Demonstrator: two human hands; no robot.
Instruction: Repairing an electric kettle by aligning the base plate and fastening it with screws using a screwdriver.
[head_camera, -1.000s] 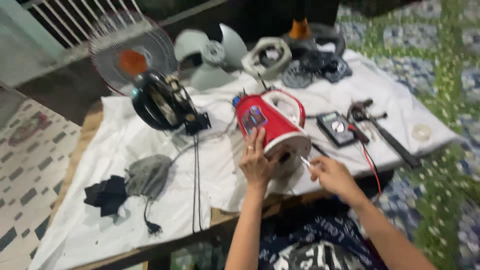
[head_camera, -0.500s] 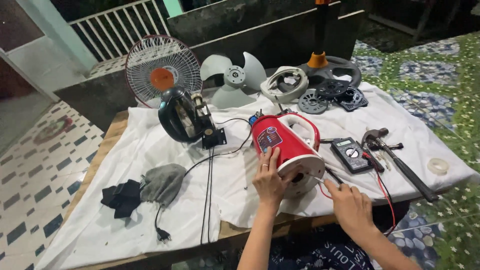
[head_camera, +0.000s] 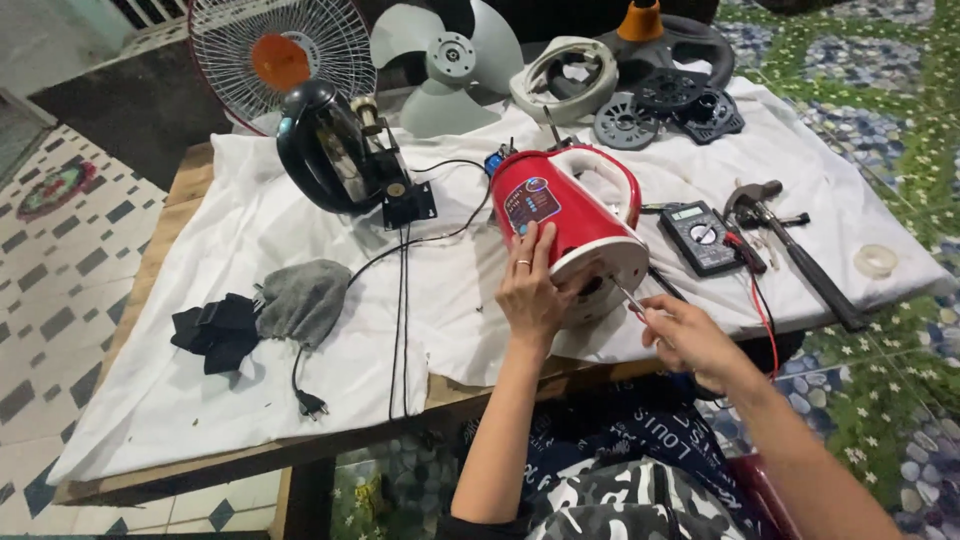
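A red electric kettle (head_camera: 560, 205) with a white handle lies on its side on the white cloth, its white base turned toward me. My left hand (head_camera: 530, 290) presses against the kettle's red wall near the base and steadies it. My right hand (head_camera: 690, 335) grips a screwdriver (head_camera: 630, 298) whose metal tip reaches the underside of the kettle's base. A black multimeter (head_camera: 700, 235) with red and black leads lies just right of the kettle.
A white cloth (head_camera: 200, 390) covers the wooden table. A black fan motor (head_camera: 335, 150), fan grille (head_camera: 280, 50), grey blade (head_camera: 450, 60), hammer (head_camera: 790, 245), tape roll (head_camera: 876, 260), grey and black rags (head_camera: 260, 315) and a power plug (head_camera: 310, 403) lie around.
The view has moved closer and steadied. My right hand has brought the screwdriver tip up to the kettle's base, while my left hand stays on the kettle.
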